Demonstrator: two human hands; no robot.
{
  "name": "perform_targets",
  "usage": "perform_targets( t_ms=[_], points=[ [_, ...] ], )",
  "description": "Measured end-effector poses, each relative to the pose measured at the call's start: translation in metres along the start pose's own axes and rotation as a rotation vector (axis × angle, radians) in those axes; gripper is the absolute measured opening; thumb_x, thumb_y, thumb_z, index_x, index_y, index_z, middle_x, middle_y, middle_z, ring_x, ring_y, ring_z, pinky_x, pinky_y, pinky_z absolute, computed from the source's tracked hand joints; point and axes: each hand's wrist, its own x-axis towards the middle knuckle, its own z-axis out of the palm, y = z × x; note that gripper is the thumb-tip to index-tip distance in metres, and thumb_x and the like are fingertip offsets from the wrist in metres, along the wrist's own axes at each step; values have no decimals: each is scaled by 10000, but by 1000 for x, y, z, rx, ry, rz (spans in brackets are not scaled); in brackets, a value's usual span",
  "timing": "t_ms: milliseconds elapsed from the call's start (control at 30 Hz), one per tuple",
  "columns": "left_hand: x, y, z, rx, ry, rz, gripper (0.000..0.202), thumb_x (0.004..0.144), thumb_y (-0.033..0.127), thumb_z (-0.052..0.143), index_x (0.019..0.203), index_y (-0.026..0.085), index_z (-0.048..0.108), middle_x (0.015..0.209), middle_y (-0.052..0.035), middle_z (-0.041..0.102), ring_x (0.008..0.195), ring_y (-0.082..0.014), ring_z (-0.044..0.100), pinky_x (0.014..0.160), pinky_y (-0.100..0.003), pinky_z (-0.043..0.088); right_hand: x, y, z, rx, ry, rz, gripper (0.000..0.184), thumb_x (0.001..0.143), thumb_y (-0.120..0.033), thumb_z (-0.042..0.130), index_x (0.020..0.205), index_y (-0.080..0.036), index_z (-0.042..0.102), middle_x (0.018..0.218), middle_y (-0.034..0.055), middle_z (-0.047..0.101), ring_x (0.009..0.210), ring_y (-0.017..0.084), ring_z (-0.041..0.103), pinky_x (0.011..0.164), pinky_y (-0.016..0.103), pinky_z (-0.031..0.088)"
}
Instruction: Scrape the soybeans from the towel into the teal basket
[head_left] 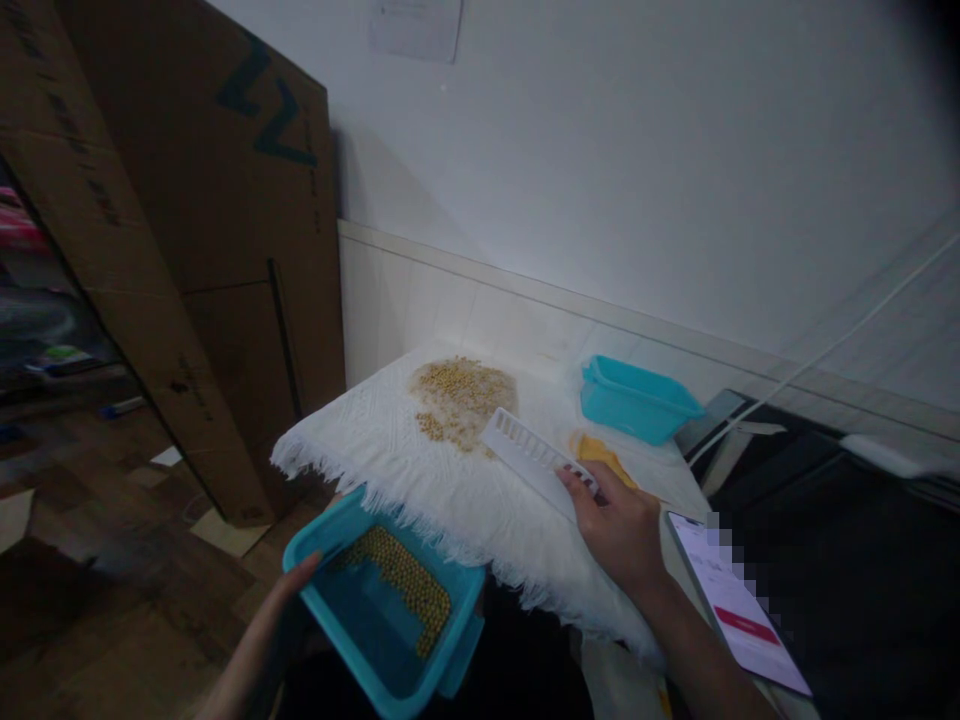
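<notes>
My left hand (294, 585) grips the left rim of a teal plastic basin (360, 650), which is tilted just below the table's front edge. Soybeans (409, 580) lie in a band along one side inside it. My right hand (619, 525) is closed on the near end of a white slotted plastic piece (529, 460), whose exact kind I cannot tell. Its far end reaches the edge of a scattered heap of soybeans (465, 390) on the white fringed cloth (405, 470). Most of my left fingers are hidden under the basin.
A second teal basin (637, 400) stands at the back right, with a yellow item (606, 458) in front of it. A phone (739, 600) lies at the right edge. A tall cardboard box (217, 230) rises on the left, and a white wall (637, 150) is behind the table.
</notes>
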Motion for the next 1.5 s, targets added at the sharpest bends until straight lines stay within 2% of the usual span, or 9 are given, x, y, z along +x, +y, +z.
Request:
perform_targets(
  t_ms=[100, 200, 300, 500, 933, 1267, 1333, 1433, 1500],
  points=[
    [-8, -2, 0, 27, 4, 23, 726, 878, 591, 640, 1495, 233, 503, 1243, -133, 764, 1086, -371, 727, 869, -554, 601, -2, 1, 2, 33, -9, 1, 429, 1039, -435, 517, 778, -170, 732, 503, -20, 625, 378, 109, 564, 445, 202, 412],
    [-9, 0, 4, 43, -15, 110, 492, 947, 467, 624, 1367, 210, 600, 1344, -126, 666, 1100, -294, 686, 898, -519, 582, -4, -1, 4, 71, -15, 10, 398, 1031, -418, 541, 787, -167, 732, 518, -17, 639, 382, 105, 568, 435, 198, 409],
    [-7, 5, 10, 61, -53, 206, 390, 949, 366, 651, 1303, 203, 635, 1343, -111, 648, 1101, -277, 670, 902, -495, 578, -4, -4, 5, 108, -30, 23, 390, 1031, -412, 543, 783, -170, 724, 509, -26, 627, 376, 101, 563, 432, 191, 414],
    [-7, 6, 13, 102, -108, 299, 388, 949, 362, 652, 1304, 206, 633, 1340, -113, 650, 1095, -274, 672, 896, -492, 581, -1, -11, 7, 171, -47, 32, 342, 1018, -377, 570, 793, -166, 718, 512, -32, 625, 373, 92, 556, 426, 178, 411],
    [-5, 4, 12, 113, -126, 334, 383, 953, 359, 646, 1307, 212, 632, 1347, -117, 647, 1096, -267, 671, 900, -491, 580, 1, -14, 4, 251, -116, 86, 291, 981, -360, 614, 784, -177, 726, 486, -50, 585, 363, 90, 529, 409, 175, 390],
    [-3, 3, 5, 78, -44, 238, 406, 949, 382, 651, 1307, 191, 631, 1326, -115, 660, 1089, -275, 679, 889, -499, 586, 1, -14, 3, 226, -104, 66, 293, 988, -355, 601, 789, -180, 728, 500, -38, 616, 375, 100, 557, 417, 181, 409],
    [-2, 2, 2, 66, -18, 206, 436, 935, 423, 660, 1303, 190, 645, 1270, -118, 709, 1072, -290, 704, 876, -518, 598, -1, -14, 1, 226, -108, 59, 294, 989, -359, 599, 792, -183, 729, 516, -32, 633, 385, 104, 568, 429, 184, 423],
    [2, 2, -1, 52, 5, 169, 549, 844, 501, 734, 1325, 242, 674, 1137, -108, 806, 1073, -371, 737, 847, -568, 620, -3, -14, -3, 225, -119, 74, 295, 989, -375, 599, 803, -189, 733, 567, -10, 681, 419, 118, 606, 450, 190, 448],
    [9, 2, -2, 23, 4, 156, 712, 763, 518, 792, 1414, 285, 623, 1175, -91, 814, 1133, -410, 721, 850, -556, 630, -4, -14, -7, 209, -121, 91, 306, 990, -392, 597, 805, -194, 737, 581, -1, 695, 430, 127, 622, 453, 194, 456]
  ],
)
